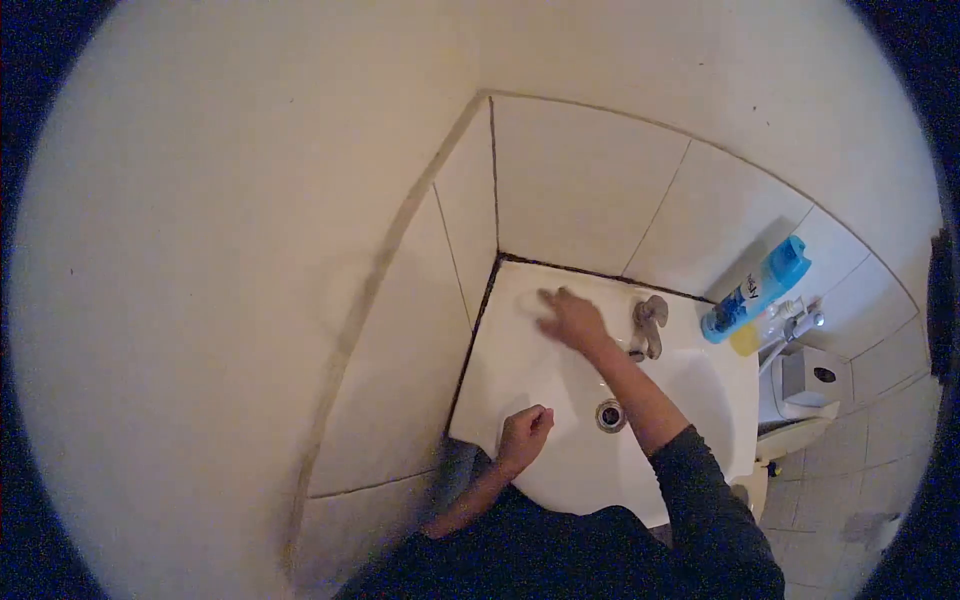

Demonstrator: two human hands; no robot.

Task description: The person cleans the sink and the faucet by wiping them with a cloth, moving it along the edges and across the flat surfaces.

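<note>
In the head view, a white sink (700,400) fills the corner below me. My right hand (575,320) reaches to its back left corner, over the flat rim. Its fingers look spread and seem to touch the surface, though they are slightly blurred. Closed in a fist, my left hand (525,440) rests at the front left part of the sink. Whatever that fist may hold is hidden. A greyish tap (650,325) stands at the back edge, right of my right hand. The round drain (611,415) lies below my right forearm.
A tall blue bottle (757,290) stands at the sink's back right corner. Beside it is a clear bottle with yellow at its base (746,338). Farther right sits a white box with a dark round spot (810,378). Tiled walls (590,190) close in the back and left.
</note>
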